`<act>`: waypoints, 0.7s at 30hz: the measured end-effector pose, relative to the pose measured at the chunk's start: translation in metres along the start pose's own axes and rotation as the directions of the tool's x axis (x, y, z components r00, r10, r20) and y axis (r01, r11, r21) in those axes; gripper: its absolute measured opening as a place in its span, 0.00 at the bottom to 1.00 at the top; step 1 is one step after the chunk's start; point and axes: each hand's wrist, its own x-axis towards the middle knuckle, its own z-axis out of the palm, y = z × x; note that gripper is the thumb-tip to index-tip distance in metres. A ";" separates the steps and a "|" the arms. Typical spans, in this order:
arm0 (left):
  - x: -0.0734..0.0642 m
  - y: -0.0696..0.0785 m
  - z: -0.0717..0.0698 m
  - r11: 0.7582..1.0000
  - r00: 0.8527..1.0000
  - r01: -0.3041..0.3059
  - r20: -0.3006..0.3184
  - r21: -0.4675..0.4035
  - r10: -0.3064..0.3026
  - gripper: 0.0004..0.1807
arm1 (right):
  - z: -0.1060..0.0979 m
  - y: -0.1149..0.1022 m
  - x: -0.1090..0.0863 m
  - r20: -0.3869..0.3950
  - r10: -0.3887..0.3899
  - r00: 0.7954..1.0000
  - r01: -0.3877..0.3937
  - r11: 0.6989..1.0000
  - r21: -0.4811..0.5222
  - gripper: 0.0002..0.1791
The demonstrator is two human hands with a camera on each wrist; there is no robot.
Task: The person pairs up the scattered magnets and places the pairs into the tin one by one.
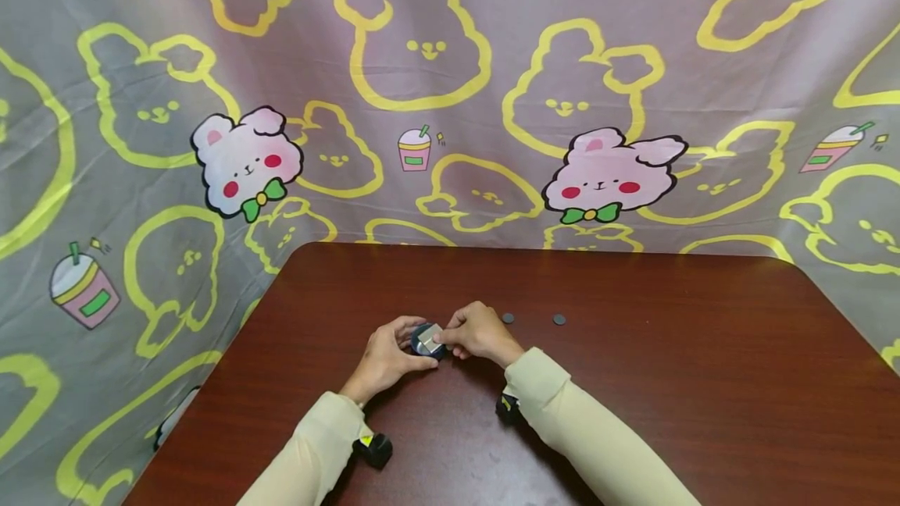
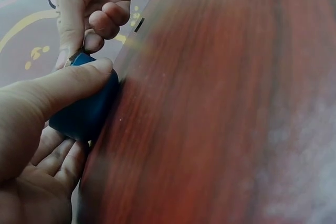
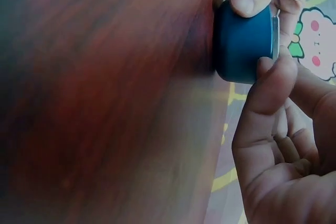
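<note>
Near the middle of the table, my left hand (image 1: 388, 355) holds a small round dark-blue container (image 3: 242, 45), thumb on one side and fingers round the other. Its base sits on the tabletop. Over its top lies a flat silvery rectangular piece (image 1: 428, 340), seen edge-on as a thin strip in the right wrist view. My right hand (image 1: 481, 332) pinches this piece between thumb and index finger at the container's right rim. In the left wrist view the blue side wall (image 2: 84, 113) shows under the left thumb; the container's inside is mostly hidden by the piece.
Two small dark discs lie on the brown table (image 1: 668, 358) beyond the right hand, one disc (image 1: 508, 318) close to it and the other disc (image 1: 558, 319) farther right. A patterned cloth (image 1: 492, 201) hangs behind the table's far edge and along its left.
</note>
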 end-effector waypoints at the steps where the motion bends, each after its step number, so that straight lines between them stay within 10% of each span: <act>1: 0.000 0.000 0.000 1.000 1.000 0.002 0.000 0.005 -0.002 0.33 | 0.000 -0.001 0.001 -0.003 -0.008 1.000 0.008 1.000 -0.018 0.10; 12: 0.015 -0.040 0.007 1.000 1.000 -0.009 -0.026 -0.012 0.009 0.36 | 0.000 -0.001 0.014 0.089 0.125 0.988 -0.132 0.988 0.079 0.14; 21: 0.015 -0.044 0.006 1.000 1.000 -0.017 -0.010 -0.006 0.017 0.36 | -0.002 0.007 0.017 0.131 0.134 0.982 -0.157 0.971 0.180 0.17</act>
